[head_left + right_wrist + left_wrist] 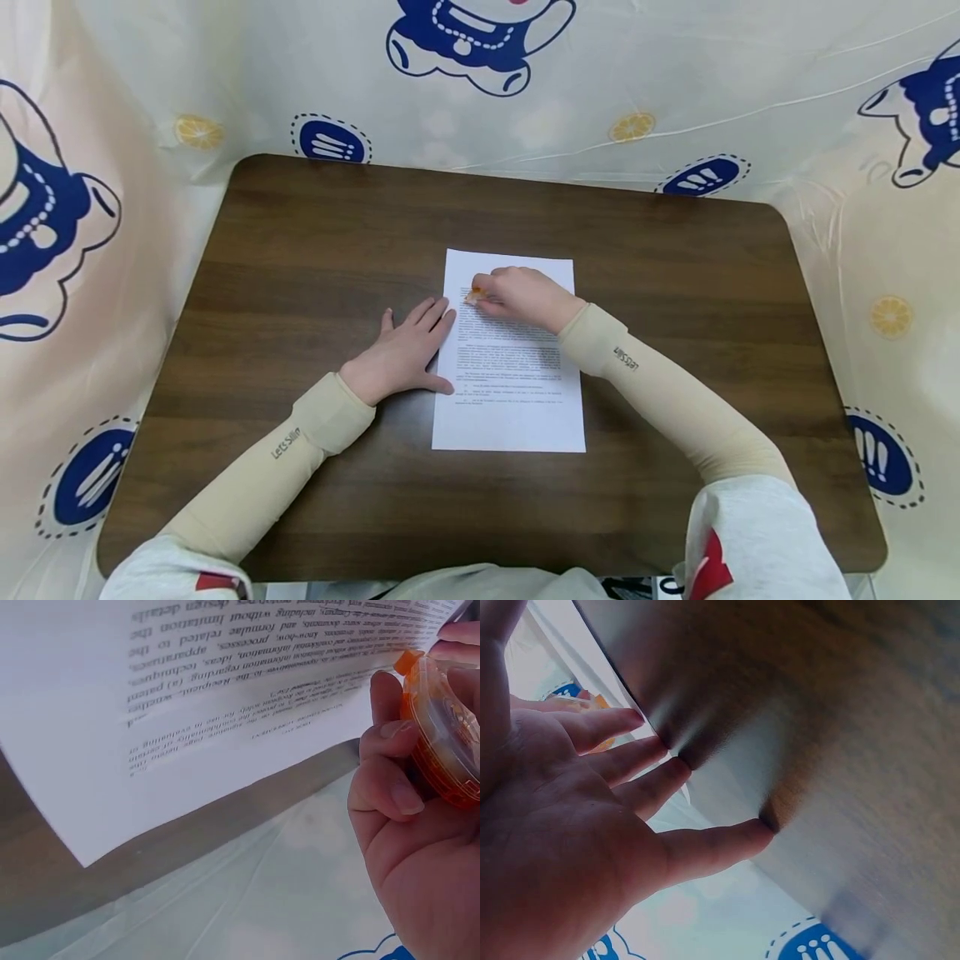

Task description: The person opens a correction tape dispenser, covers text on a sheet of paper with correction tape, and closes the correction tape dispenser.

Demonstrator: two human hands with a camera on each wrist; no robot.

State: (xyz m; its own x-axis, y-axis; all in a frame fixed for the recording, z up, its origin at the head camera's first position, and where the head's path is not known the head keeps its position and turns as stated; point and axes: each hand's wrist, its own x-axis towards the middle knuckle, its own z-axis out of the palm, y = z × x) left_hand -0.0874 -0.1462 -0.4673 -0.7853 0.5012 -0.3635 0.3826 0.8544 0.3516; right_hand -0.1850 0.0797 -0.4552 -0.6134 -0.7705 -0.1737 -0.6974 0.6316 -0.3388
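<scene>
A printed sheet of paper [510, 427] lies upright on the brown table, in the middle of the head view. My left hand [401, 354] is spread flat at its left edge, with fingertips and thumb tip on the margin. In the left wrist view the fingers of that hand [592, 802] are straight and apart. My right hand [525, 296] is over the upper lines of text and grips a small correction tape [435, 727] with a clear and orange case. Its tip points at the paper near the left end of the lines. The curled fingers cover part of the case.
The wooden table [322, 225] has rounded corners and extends well past the paper on all sides. A pale curtain [525, 125] with blue cartoon prints hangs around its back and sides. The person's body is at the front edge.
</scene>
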